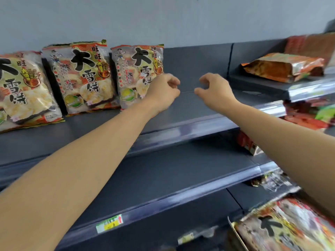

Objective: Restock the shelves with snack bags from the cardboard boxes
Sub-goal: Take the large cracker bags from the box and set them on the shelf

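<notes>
Three rice-cracker snack bags stand leaning on the top dark shelf (190,109): one at far left (23,89), one in the middle (81,77), one on the right (134,75). My left hand (163,93) hovers at the right edge of the rightmost bag with its fingers loosely curled, holding nothing. My right hand (215,91) is over bare shelf a little to the right, fingers curled apart and holding nothing. More of the same bags (286,227) lie at the bottom right.
An orange foil bag (284,67) lies on the neighbouring higher shelf at right, with a red package behind it. Red and green packets (311,115) fill the shelves below on the right. A price label (109,223) sits on a lower shelf rail.
</notes>
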Tool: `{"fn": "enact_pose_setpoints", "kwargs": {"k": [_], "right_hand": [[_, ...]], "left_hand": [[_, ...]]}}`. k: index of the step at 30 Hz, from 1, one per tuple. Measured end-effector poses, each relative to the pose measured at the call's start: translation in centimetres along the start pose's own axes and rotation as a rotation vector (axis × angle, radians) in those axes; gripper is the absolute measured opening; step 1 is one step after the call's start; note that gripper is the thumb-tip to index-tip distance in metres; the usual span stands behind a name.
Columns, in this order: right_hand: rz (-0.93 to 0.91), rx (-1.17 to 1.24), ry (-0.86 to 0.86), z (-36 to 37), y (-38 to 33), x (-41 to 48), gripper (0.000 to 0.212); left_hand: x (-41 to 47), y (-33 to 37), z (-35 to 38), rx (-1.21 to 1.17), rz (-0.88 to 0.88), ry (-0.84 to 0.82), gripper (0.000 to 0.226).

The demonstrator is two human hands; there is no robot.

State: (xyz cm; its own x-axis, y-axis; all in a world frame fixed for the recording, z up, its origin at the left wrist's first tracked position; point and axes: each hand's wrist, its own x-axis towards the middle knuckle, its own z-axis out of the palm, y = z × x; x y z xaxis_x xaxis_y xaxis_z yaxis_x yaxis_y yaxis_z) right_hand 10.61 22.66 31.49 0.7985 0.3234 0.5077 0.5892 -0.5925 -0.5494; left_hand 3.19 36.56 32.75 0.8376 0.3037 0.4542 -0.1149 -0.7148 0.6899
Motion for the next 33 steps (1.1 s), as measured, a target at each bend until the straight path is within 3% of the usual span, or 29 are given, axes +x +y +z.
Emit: {"fn": "enact_pose_setpoints", "kwargs": {"k": [9,14,17,21,24,28,30,33], "right_hand": [[0.338,-0.253,-0.036,-9.3,10.1,-13.8,0.039],[0.486,-0.352,-0.275,-11.9,16.3,-18.8,0.038],[0.534,-0.378,-0.416,-11.8,19.9,-21.1,0.045],[0.530,-0.396,-0.632,-10.5,24.8,-22.8,0.038],[0.501,-0.391,-0.776,-9.6,28.4,-23.6,0.038],[0.491,-0.353,-0.900,-8.1,32.8,-24.3,0.041],[0.493,-0.342,-0.940,-6.9,34.7,-24.8,0.049],[0.533,-0.293,-1.053,-5.1,36.9,-25.5,0.058]], "left_hand": [[-10.2,6.5,13.1,-0.191,0.015,-0.465,0.026],[-14.7,7.1,19.9,-0.219,-0.104,-0.665,0.025],[-17.0,6.3,23.8,-0.240,-0.288,-0.765,0.025],[-19.3,4.8,29.2,-0.216,-0.519,-0.801,0.026],[-20.9,3.8,33.0,-0.169,-0.654,-0.790,0.008],[-23.1,1.9,36.7,-0.121,-0.834,-0.745,0.024],[-24.0,1.1,37.8,-0.169,-0.948,-0.736,0.009],[-25.5,-0.2,39.2,-0.285,-1.153,-0.661,0.032]]}}
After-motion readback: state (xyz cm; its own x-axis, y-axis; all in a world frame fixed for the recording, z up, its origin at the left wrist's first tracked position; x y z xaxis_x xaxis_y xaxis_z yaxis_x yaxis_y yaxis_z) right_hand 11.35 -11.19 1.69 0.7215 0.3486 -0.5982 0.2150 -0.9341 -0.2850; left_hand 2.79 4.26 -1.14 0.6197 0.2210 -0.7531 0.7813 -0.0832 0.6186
